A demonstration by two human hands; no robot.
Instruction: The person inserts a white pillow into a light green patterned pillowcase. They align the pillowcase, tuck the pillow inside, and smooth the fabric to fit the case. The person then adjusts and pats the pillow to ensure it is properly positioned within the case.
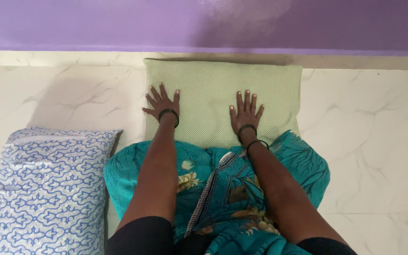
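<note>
The fingers [159, 94] of the left hand [162, 105] are spread and flat, grasping nothing, pressed palm-down on the pale green rectangular fabric pillow [213, 80]. The fingers of the right hand [245, 112] lie the same way, splayed, released and resting on the cloth. Both sets point away from the person, toward the purple wall [204, 23].

The pale green pillow lies on the white marble-patterned floor [369, 123], its far edge just beside the base of the wall. Its long axis runs left to right, across the line of the arms, so the fingers cross it at a right angle. The left hand sits close to the pillow's left edge; the right hand sits nearer the middle, leaving a wider bare stretch of pillow on its right. Neither hand is clearly nearer the far edge; both rest on the near half.

The near edge of the pillow touches or slips under the teal printed garment [223, 189] over the person's knees. A blue-and-white patterned pillow [48, 189] lies on the floor to the left, apart from both hands.
</note>
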